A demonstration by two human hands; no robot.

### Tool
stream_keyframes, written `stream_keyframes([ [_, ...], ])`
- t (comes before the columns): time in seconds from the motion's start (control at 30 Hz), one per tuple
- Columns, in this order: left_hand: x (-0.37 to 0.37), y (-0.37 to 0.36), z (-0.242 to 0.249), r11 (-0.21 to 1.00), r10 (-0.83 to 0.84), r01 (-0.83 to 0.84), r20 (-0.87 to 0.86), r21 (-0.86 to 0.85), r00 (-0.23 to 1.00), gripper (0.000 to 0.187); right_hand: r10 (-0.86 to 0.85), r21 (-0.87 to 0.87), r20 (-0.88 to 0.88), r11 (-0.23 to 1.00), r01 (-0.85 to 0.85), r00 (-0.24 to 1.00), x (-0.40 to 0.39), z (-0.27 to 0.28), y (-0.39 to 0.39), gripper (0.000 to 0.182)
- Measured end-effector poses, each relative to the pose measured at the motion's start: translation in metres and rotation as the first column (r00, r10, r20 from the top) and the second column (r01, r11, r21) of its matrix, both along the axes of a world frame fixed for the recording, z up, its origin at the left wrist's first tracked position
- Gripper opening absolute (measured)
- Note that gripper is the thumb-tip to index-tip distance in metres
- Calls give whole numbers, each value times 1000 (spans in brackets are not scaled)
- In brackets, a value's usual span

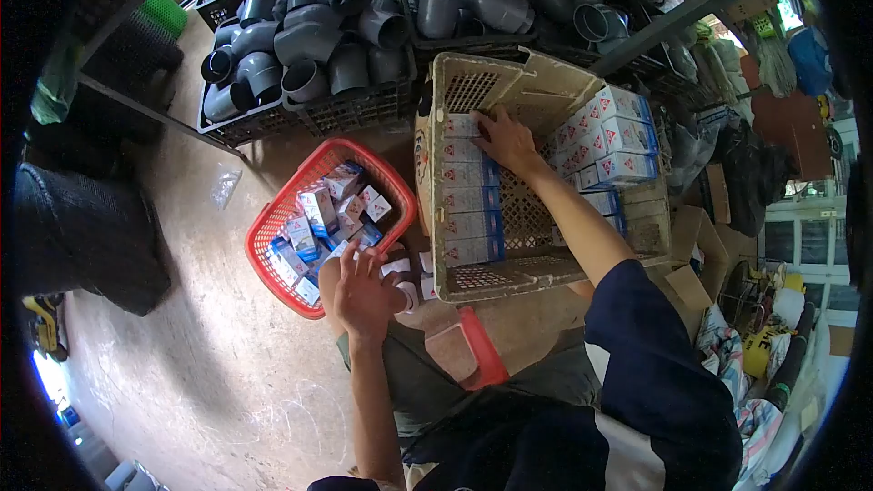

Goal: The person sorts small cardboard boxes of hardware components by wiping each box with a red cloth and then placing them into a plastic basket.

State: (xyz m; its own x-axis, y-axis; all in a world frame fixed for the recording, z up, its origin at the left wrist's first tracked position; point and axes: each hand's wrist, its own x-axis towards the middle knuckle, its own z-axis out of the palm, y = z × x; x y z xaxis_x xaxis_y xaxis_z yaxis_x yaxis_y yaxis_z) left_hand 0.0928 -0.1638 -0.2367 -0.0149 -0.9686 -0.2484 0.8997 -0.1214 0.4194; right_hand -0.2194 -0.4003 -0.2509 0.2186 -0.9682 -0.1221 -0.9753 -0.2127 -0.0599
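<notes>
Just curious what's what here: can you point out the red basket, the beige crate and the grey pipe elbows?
red basket point(273, 218): head view, left rim.
beige crate point(509, 277): head view, near wall.
grey pipe elbows point(309, 41): head view, one elbow's curved body.

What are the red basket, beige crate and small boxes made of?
Red basket: moulded plastic, by its lattice walls. Beige crate: matt plastic with perforated walls. Small boxes: printed cardboard, white and blue, probably glossy.

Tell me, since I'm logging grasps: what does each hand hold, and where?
Left hand rests on small boxes by the red basket; grip unclear. Right hand presses boxes in the beige crate.
</notes>
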Motion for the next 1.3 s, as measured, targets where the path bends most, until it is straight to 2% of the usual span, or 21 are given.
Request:
stream_keyframes([
  [0.17,1,-1,-2,1000,-6,6,34,4,999,57,-49,80,106,996,41,993,-12,-3,4,56],
  [0.27,-1,0,-4,1000,-9,8,51,13,999,57,-10,95,305,995,-20,952,-35,4,-6,58],
  [0.37,-3,0,-1,1000,-10,10,40,0,999,57,-289,163,85,948,273,954,-32,30,-7,60],
  [0.47,-4,0,-1,1000,-28,28,25,-7,999,57,-168,403,167,911,89,972,-46,7,-8,69],
  [0.57,-3,-2,-3,1000,-28,29,48,-6,998,57,-129,329,293,944,26,947,-41,-15,10,78],
  [0.67,-5,-1,-5,999,-31,30,49,17,998,57,-100,360,278,933,-7,955,-53,-41,8,87],
  [0.77,-6,-3,-2,999,-47,45,67,28,997,57,-122,437,142,898,48,982,-43,-34,17,86],
  [0.87,-9,-4,-4,999,-47,47,66,4,997,57,-76,349,257,937,-19,963,-48,-41,18,91],
  [0.97,-9,-5,-2,999,-45,45,50,-4,998,58,-128,416,-33,900,130,991,-25,-3,13,79],
  [1.07,-6,-4,-5,999,-50,48,62,21,997,58,-134,193,49,974,123,990,-7,17,10,63],
  [1.1,-7,-4,-4,998,-49,47,74,30,996,58,-211,257,122,950,174,970,-1,22,3,56],
  [1.17,-9,-4,-2,998,-60,57,83,37,995,58,-376,399,243,879,261,894,8,24,-22,46],
  [1.2,-9,-4,-2,997,-67,64,82,35,994,58,-562,578,463,778,248,685,10,15,-28,45],
  [1.23,-9,-4,-2,997,-69,67,81,30,994,58,-716,724,580,672,157,389,10,1,-36,44],
  [1.27,-9,-3,-4,997,-72,71,77,22,994,58,-816,817,576,577,7,50,12,-14,-43,44],
  [1.3,-9,-3,-7,997,-77,77,74,12,994,58,-830,831,557,557,9,-26,14,-37,-50,44],
])
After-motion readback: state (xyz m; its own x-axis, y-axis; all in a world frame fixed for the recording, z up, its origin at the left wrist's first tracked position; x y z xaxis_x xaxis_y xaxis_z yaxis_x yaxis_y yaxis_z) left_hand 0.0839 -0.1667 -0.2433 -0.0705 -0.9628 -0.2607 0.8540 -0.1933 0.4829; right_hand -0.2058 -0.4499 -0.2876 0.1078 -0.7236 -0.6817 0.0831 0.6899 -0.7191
